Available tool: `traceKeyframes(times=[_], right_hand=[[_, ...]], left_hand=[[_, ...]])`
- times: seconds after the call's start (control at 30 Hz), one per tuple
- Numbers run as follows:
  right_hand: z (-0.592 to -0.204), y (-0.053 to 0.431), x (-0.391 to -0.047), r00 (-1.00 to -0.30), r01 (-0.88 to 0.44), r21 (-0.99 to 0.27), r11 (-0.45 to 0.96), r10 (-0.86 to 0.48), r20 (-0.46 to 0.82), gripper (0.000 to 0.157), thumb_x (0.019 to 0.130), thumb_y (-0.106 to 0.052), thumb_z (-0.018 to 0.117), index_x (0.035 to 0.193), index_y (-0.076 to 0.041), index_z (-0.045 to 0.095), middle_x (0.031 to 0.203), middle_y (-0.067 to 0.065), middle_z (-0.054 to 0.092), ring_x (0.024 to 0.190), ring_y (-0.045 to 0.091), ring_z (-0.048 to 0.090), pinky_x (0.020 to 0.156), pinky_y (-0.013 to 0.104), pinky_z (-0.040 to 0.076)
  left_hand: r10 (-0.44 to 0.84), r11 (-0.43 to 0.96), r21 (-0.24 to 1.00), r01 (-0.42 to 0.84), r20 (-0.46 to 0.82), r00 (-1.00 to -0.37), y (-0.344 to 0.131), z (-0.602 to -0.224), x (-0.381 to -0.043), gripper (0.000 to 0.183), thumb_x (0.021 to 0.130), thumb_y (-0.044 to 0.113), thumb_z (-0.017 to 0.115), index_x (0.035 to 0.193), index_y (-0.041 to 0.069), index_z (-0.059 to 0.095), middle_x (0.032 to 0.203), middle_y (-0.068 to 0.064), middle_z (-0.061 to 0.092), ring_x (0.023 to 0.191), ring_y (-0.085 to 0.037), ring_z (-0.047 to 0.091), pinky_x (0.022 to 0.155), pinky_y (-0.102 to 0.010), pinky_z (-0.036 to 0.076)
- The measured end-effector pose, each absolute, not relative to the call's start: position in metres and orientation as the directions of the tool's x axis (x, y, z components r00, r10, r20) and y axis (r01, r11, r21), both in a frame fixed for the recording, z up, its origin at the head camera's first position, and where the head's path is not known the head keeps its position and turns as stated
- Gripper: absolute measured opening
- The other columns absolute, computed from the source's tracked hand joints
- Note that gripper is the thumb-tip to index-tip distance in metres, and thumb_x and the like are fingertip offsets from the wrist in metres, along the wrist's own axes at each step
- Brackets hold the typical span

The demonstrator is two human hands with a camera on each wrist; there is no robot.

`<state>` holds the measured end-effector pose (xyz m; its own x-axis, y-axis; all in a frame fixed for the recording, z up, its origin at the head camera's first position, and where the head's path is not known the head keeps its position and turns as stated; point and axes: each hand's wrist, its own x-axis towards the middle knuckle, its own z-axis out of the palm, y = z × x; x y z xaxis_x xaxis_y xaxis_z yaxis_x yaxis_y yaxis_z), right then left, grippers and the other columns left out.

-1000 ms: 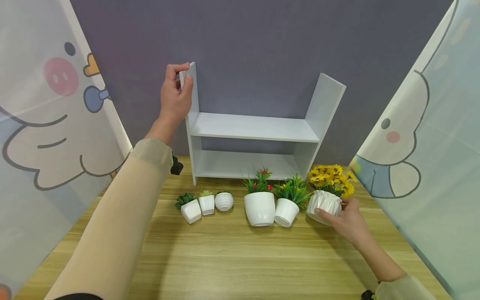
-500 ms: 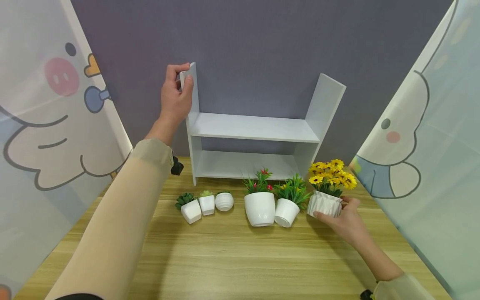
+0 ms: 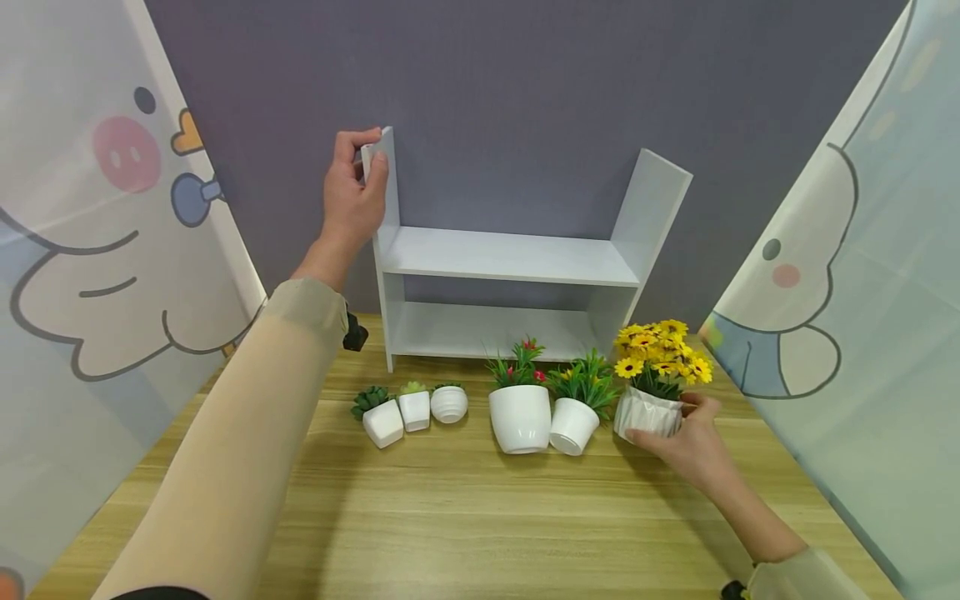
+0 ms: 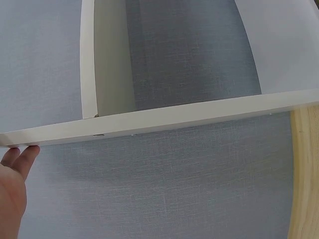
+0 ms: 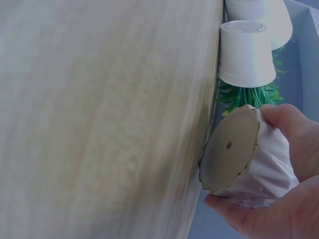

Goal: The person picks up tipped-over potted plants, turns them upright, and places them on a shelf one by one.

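Observation:
At the upper left, my left hand [image 3: 354, 193] grips the top of the left side panel of a white two-tier shelf [image 3: 510, 255]. The left wrist view shows fingertips [image 4: 26, 160] against the panel's long edge [image 4: 164, 119]. On the right, my right hand [image 3: 693, 442] holds a ribbed white pot [image 3: 649, 412] of yellow flowers [image 3: 662, 354] between thumb and fingers. In the right wrist view the underside of this pot [image 5: 229, 149], with a small hole in it, faces the camera. I cannot tell whether the pot touches the table.
Left of the held pot lie a white pot with green leaves [image 3: 573, 427] and a larger pot with red flowers [image 3: 520, 419]. Small succulent pots [image 3: 383, 423] lie farther left, on the wooden table [image 3: 480, 517]. A grey panel [image 3: 517, 83] stands behind the shelf.
The flower pot in my right hand has tipped more upright, its flowers spreading up and toward me, then lowered slightly. My left hand keeps its hold on the shelf.

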<state>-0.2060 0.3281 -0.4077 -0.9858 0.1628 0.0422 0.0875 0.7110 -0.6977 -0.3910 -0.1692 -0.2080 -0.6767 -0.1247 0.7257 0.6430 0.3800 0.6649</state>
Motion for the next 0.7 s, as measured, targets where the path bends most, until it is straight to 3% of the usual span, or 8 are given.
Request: traceKeyframes(times=[0.2,0.4,0.7], right_hand=[[-0.4073,0.3302,-0.2061,-0.987,0.103,-0.684,0.723,0.161,0.021,0.124,0.089,-0.035,0.092,0.157,0.018,0.004,0.149,0.048,0.038,0.125,0.056,0.058,0.104,0.059,0.054],[-0.4059,0.3344,-0.2054,-0.994,0.072,-0.658,0.750,0.110,0.016,0.117,0.090,-0.038,0.091,0.152,0.026,0.017,0.136,0.044,0.050,0.114,0.047,0.065,0.089,0.047,0.060],[-0.4121,0.3359,-0.2072,-0.993,0.058,-0.680,0.731,0.115,0.039,0.114,0.087,-0.030,0.095,0.151,0.018,0.014,0.137,0.040,0.044,0.117,0.049,0.063,0.096,0.050,0.058]], left_hand=[[-0.120,0.395,0.668,0.631,0.718,-0.685,-0.1684,-0.2092,-0.3918,0.037,0.115,0.033,0.048,0.148,0.017,0.051,0.168,0.013,0.050,0.137,-0.021,0.064,0.101,-0.029,0.050],[-0.120,0.406,0.668,0.623,0.715,-0.689,-0.1673,-0.2086,-0.3913,0.037,0.115,0.034,0.048,0.149,0.018,0.051,0.169,0.013,0.049,0.139,-0.020,0.063,0.106,-0.031,0.051],[-0.114,0.406,0.665,0.627,0.717,-0.687,-0.1660,-0.2079,-0.3908,0.037,0.116,0.034,0.048,0.149,0.017,0.050,0.170,0.013,0.048,0.143,-0.022,0.062,0.111,-0.033,0.051]])
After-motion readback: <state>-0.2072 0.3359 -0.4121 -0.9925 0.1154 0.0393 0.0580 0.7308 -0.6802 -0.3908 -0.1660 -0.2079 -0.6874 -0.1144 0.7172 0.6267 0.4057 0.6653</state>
